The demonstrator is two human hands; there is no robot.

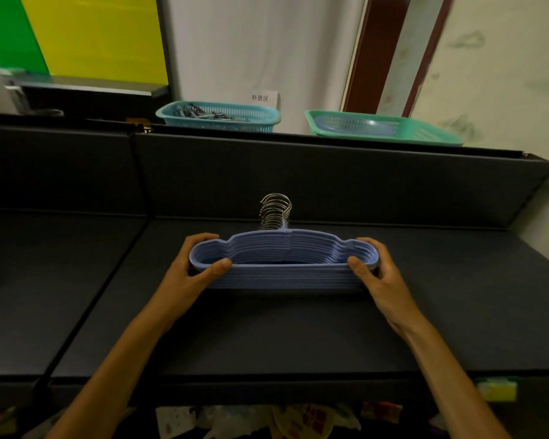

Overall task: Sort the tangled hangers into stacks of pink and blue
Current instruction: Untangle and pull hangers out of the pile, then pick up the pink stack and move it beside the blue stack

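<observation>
I have the stack of blue hangers (pixel 284 264) centred on the dark shelf (pixel 267 337), metal hooks (pixel 274 212) pointing to 12 o'clock. My left hand (pixel 197 267) grips its 9 o'clock end, my right hand (pixel 377 274) its 3 o'clock end. Two green baskets (pixel 217 117) sit beyond.

Periwinkle-blue hangers (pixel 286 274) with silver hooks (pixel 274 212) lie on a dark charcoal desk (pixel 267 337). At twelve o'clock, a teal mesh basket (pixel 217 117); at one o'clock, a green tray (pixel 384 127). At eleven o'clock, a green-and-yellow panel (pixel 76 36).
</observation>
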